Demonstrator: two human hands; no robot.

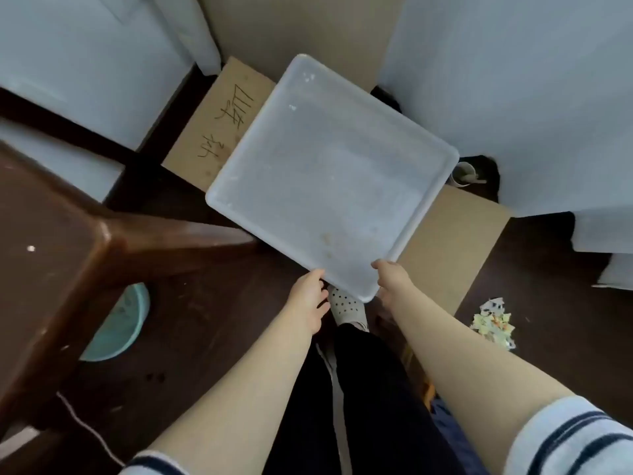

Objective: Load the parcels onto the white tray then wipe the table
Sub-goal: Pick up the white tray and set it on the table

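A white plastic tray (329,173) is held tilted in the air above the floor, with nothing in it. My left hand (308,299) grips its near corner from the left side. My right hand (392,277) grips the same corner from the right, thumb over the rim. The brown table (44,241) shows only a corner at the left, with a few white specks on it. No parcels are in view.
A flat cardboard sheet (219,121) with handwriting lies on the dark floor under the tray. A teal basin (120,327) sits beneath the table corner. Torn paper scraps (493,325) lie at the right, a small cup (464,174) by the white furniture. My shoe (346,305) is below the tray.
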